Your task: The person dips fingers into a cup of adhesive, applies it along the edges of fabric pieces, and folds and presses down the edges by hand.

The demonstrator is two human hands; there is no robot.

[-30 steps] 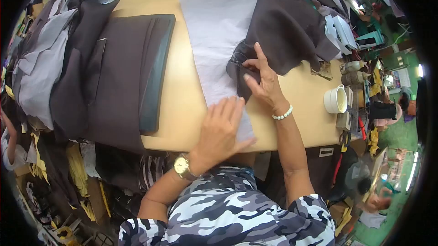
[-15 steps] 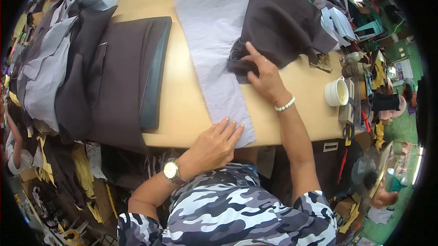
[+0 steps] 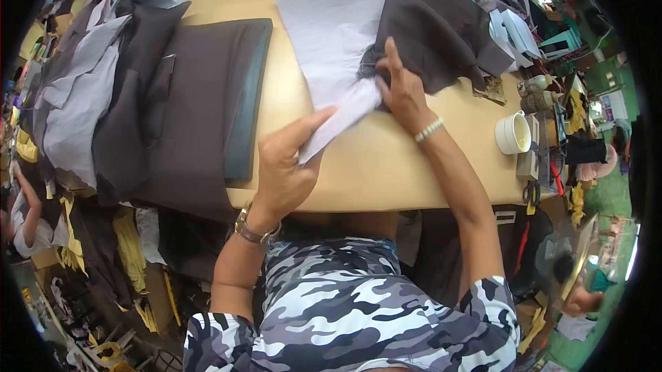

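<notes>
Tabletop (image 3: pixel 441 172) evenly bright; strip light (image 3: pixel 632 256) glaring near 4 o'clock; right hand (image 3: pixel 405 99) motion-blurred; fisheye bowing, black corners.

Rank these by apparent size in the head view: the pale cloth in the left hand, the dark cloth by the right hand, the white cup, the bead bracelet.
1. Pale cloth and dark cloth: too alike to rank.
2. White cup.
3. Bead bracelet.
</notes>
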